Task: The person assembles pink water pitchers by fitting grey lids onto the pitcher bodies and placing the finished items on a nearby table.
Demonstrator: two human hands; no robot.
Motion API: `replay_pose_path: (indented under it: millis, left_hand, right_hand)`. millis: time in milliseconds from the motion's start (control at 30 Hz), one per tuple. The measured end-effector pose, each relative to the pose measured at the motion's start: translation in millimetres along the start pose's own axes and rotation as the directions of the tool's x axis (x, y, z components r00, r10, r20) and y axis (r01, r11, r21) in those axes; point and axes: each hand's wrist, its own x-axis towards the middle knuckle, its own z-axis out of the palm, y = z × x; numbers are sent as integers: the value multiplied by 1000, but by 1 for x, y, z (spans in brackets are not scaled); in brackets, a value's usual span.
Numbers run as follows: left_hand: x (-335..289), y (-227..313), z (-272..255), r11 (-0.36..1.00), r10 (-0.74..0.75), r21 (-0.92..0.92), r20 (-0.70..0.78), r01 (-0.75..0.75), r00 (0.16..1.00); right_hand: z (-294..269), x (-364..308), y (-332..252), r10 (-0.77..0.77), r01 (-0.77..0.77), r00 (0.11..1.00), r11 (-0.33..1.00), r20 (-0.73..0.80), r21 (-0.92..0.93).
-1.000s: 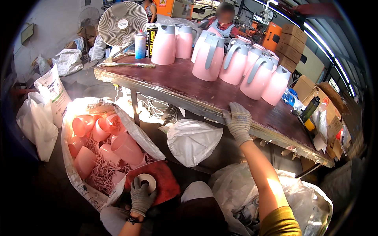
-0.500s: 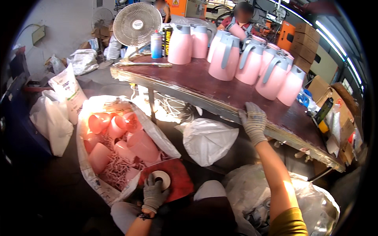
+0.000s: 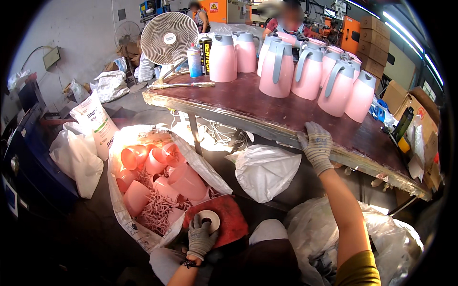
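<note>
My left hand, in a grey glove, rests on a roll of tape that lies on a red stool seat low in front of me. My right hand, also gloved, grips the front edge of a dark red worktable. Several pink jugs with grey handles stand in a group on the far part of that table. To the left of the stool, a big open sack holds pink plastic jug shells and pink shreds.
A desk fan, two spray cans and a metal tool lie at the table's left end. White bags sit under and beside the table. Cardboard boxes stack at the back right. People work behind the table.
The view has shifted up and closer to the table. My left hand stays on the tape roll and my right hand keeps its hold on the table edge.
</note>
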Motion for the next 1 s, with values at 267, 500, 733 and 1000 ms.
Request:
replay_pose_path:
  millis: [267,500,733,1000]
  left_hand:
    - [-2,3,-3,999,38,13,-37,-37,999]
    - [6,-1,2,988,-20,-153,-54,12,998]
    - [1,3,8,997,-73,2,-126,74,989]
    - [-2,7,30,995,-7,97,-233,30,972]
  right_hand:
    - [0,-2,3,69,-76,989,996,134,45]
    - [2,-5,13,51,-54,996,998,76,30]
    - [9,-4,7,27,-32,999,991,39,133]
    - [11,-8,17,20,-12,998,993,-62,121]
